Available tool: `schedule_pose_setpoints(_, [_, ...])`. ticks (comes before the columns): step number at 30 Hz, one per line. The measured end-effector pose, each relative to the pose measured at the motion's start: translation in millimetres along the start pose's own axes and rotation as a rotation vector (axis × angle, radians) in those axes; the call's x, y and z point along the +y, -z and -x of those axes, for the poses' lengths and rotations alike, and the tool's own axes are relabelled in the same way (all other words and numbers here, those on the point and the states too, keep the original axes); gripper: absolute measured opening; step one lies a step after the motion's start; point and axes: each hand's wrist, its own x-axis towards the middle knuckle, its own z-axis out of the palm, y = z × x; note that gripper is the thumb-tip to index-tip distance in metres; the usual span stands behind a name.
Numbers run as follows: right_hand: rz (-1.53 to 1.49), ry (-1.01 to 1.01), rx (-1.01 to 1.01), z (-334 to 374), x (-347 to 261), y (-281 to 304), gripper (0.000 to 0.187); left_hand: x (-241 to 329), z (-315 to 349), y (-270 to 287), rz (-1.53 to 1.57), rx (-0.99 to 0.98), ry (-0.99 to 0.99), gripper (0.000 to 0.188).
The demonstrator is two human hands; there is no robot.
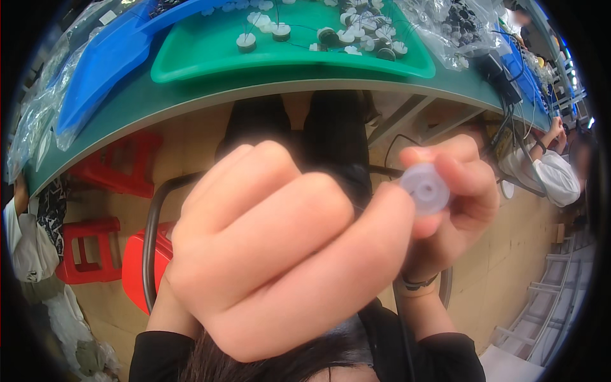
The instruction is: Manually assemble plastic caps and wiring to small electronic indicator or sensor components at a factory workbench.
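Note:
Close to the camera, my right hand (474, 191) pinches a small round translucent plastic piece (426, 190) with a raised ring at its centre. My left hand (273, 248) is curled into a fist in front of my body, its knuckles toward the camera. The left index finger reaches the near edge of the plastic piece. Whatever the other left fingers hold is hidden behind them. Beyond both hands, a green tray (293, 69) on the table carries small round dark parts (246, 43) with white petal-shaped tops and thin wires.
A blue tray (105, 70) and clear plastic bags (28, 121) lie at the table's left. Another bag (445, 32) of dark parts stands beyond the green tray, near a black power box (499, 73) with cables. Red stools (89, 251) stand at left; a person (554, 172) sits at right.

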Motion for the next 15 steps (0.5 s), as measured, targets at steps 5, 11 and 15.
schedule_pose_setpoints(5, [0.015,0.011,-0.015,2.1,-0.9,-4.2,0.049,-0.9,1.0,1.4,-0.009,-0.028,-0.011,0.023])
schedule_pose_setpoints(11, [0.033,0.025,-0.030,0.0,2.5,5.4,0.049,0.4,3.2,4.6,0.000,-0.077,-0.006,0.023])
schedule_pose_setpoints(15, [0.040,0.043,-0.054,-3.0,1.6,8.2,0.050,6.8,2.3,6.2,0.075,-0.065,0.114,0.019])
